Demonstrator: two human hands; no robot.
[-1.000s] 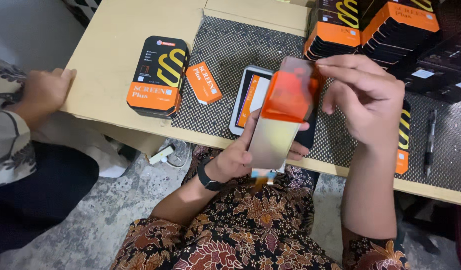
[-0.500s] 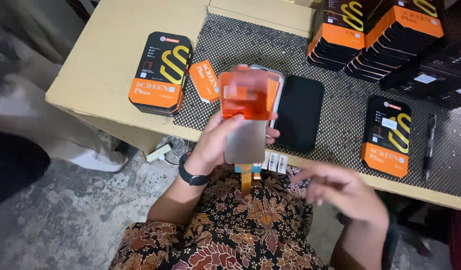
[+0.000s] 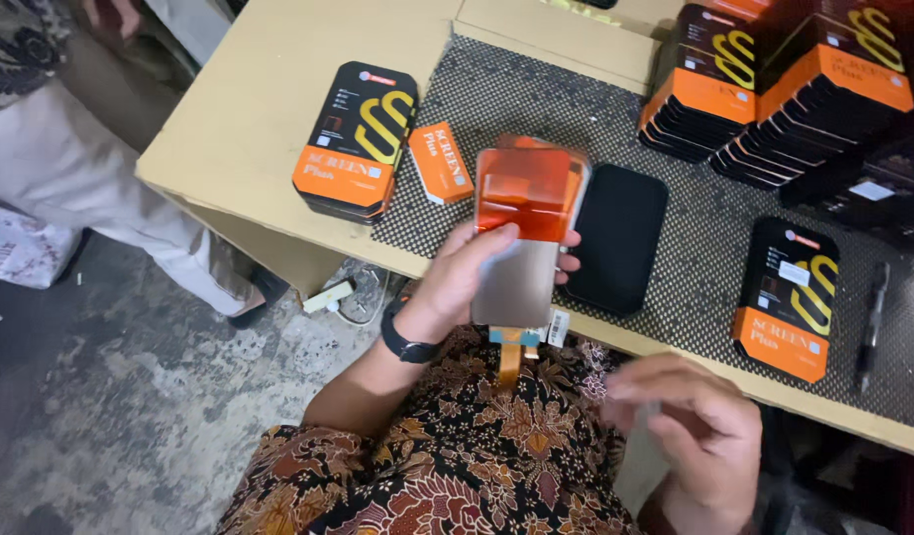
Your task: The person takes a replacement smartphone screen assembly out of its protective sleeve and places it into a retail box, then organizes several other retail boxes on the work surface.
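Note:
My left hand [image 3: 467,277] grips a flat phone display panel [image 3: 521,248] upright over the table's front edge. The panel has a grey metal back, an orange film over its upper part and an orange flex ribbon hanging from the bottom. My right hand [image 3: 690,426] is low over my lap, away from the panel, blurred with fingers loosely curled; I cannot tell whether it holds anything. A black glass screen [image 3: 615,238] lies flat on the mesh mat [image 3: 536,99] just right of the panel.
A black-and-orange box [image 3: 358,139] and a small orange packet [image 3: 440,161] lie left of the panel. Stacks of similar boxes [image 3: 774,79] stand at the back right, one box [image 3: 792,297] and a pen [image 3: 870,312] at the right. Another person [image 3: 70,168] stands at the left.
My right hand left the panel's top and dropped toward my lap. The panel stayed in my left hand, lowered and turned more upright. The person at the left shifted.

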